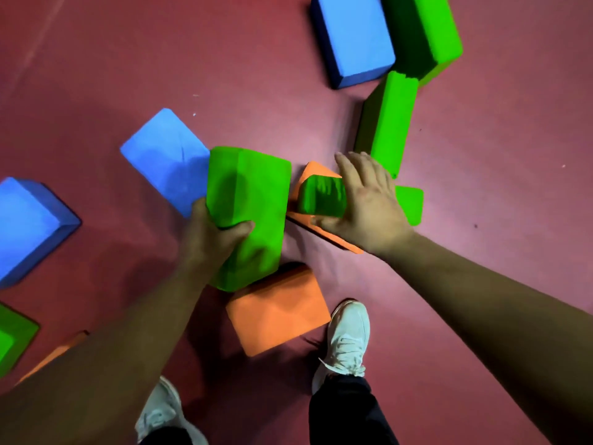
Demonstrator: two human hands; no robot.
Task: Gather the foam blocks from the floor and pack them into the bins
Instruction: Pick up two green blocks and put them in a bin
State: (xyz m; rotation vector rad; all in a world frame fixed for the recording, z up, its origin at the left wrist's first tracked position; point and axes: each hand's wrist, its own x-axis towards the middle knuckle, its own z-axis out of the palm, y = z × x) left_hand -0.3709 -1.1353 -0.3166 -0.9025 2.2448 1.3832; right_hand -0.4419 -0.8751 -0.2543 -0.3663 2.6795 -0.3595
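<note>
Logging head view. Left hand point(215, 239) grips a large green block point(253, 200), thumb across its upper face and fingers wrapped round the left edge. The block is tilted, and its lower end overlaps an orange block point(279, 313) on the red floor point(96, 75).

Right hand point(369, 203) lies spread wide across a second green block point(321, 197), thumb along its near edge. Cannot tell whether it has a real grip. This block rests on a flat orange block point(324, 234).

Blue blocks lie loose on the floor: one point(160, 149) just behind the held block, one far left point(29, 226), one at top point(353, 40). Two more green blocks point(388, 120) point(423, 33) are at upper right. White shoes point(349, 335) are at the bottom.
</note>
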